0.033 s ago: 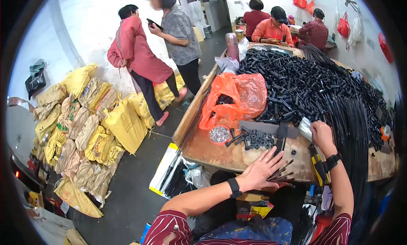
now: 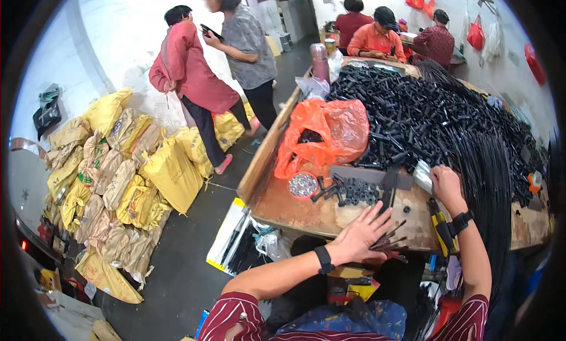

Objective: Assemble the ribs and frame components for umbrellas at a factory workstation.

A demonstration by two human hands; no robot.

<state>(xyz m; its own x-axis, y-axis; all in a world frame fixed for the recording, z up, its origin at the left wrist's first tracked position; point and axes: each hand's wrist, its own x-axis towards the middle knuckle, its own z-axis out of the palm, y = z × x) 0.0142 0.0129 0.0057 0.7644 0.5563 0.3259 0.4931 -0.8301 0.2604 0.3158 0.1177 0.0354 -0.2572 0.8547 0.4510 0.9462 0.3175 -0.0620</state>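
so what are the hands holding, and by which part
The left hand lies open over thin dark rods, seemingly not gripping them. The right hand is curled by a pale plastic piece; whether it holds that cannot be told.

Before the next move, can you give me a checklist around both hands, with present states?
1. Left hand open, fingers spread by the thin dark rods: ok.
2. Right hand gripping the pale, shiny packet: cannot tell; fingers curl beside it.
3. Yellow-and-black handled tool well back from the table's front edge: not ok; its handles reach it.
4. Round red tub of small silver pieces upright: ok.
5. Orange-red plastic bag apart from both hands: ok.
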